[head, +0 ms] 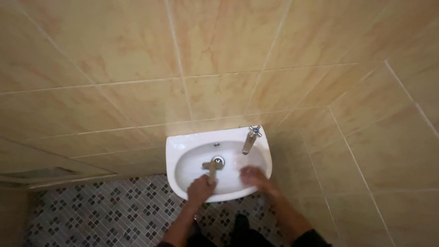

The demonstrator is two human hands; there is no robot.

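Note:
A small white wall-mounted sink (183,146) sits low in the head view. My left hand (200,188) grips the handle of a brush (213,168) whose head lies by the drain (218,160) in the bowl. My right hand (254,177) rests inside the bowl on its right side, fingers spread and blurred, holding nothing that I can see. A chrome tap (250,138) with a cross handle stands on the sink's back right corner, just above my right hand.
Beige marbled tiles (219,59) cover the wall behind and to the right of the sink. Below lies a floor of small grey and white mosaic tiles (105,212). A pale ledge (45,174) runs along the left.

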